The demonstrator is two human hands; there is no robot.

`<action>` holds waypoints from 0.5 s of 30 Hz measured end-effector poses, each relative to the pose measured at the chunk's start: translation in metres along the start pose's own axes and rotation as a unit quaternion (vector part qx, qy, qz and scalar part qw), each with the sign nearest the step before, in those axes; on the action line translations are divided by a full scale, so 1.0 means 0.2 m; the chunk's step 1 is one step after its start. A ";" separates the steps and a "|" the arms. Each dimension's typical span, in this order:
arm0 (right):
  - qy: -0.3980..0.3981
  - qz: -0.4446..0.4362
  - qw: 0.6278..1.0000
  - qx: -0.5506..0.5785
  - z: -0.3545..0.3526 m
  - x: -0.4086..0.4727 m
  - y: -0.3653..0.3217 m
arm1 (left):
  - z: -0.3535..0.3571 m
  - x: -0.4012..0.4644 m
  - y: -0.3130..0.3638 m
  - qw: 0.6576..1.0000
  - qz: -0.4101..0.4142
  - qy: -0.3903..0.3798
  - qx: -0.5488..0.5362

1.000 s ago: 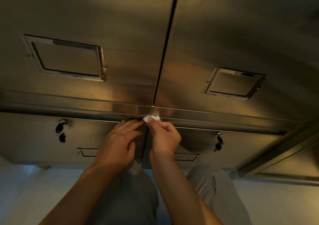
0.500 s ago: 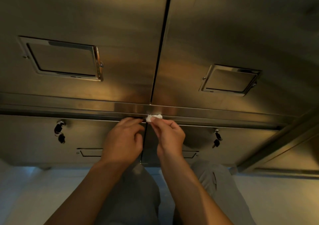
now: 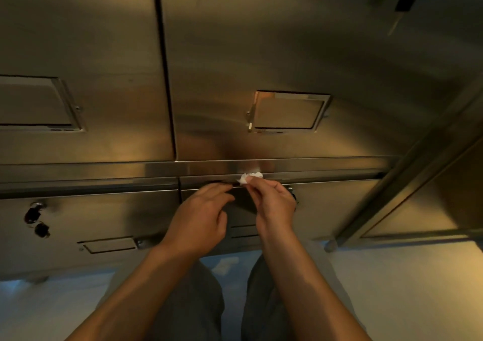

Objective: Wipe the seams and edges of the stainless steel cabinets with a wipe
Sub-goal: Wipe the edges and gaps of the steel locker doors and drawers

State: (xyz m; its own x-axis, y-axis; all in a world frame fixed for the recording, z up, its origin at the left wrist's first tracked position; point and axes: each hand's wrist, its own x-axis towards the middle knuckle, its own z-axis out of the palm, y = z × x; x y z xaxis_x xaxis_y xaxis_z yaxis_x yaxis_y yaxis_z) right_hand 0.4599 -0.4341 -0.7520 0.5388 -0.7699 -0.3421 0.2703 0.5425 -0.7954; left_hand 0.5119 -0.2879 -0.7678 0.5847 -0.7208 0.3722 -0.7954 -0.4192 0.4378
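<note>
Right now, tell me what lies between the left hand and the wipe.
Head view: only dark cabinet seam separates the left hand from the wipe pinched by the right hand.

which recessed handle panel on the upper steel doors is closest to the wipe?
The square recessed handle panel on the right upper door, directly above the small white wipe; the other panel sits far left, cut by the frame edge.

Both forearms bare with no sleeves showing, legs in grey trousers [image 3: 193, 301] below them

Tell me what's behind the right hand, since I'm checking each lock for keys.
Behind the right hand only a bit of dark lock hardware shows on the lower door. The hand pinching the wipe covers the rest, so keys can't be confirmed.
</note>
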 end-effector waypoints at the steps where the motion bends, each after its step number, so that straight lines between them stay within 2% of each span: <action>1: 0.008 -0.002 1.000 0.004 -0.03 0.02 -0.03 | 0.02 0.02 0.03 1.000 0.006 -0.001 -0.004; 15: 0.056 -0.051 0.997 0.022 -0.44 0.32 -0.44 | 0.31 0.30 0.44 0.996 0.050 -0.063 -0.028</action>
State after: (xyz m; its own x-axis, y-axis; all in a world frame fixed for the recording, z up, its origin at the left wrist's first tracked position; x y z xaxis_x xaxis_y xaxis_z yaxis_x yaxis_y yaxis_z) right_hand 0.4010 -0.5608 -0.7485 0.4147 -0.8533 -0.3162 0.3546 0.4715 -0.8074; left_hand 0.4666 -0.4028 -0.7574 0.4757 -0.8223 0.3124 -0.8363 -0.3126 0.4504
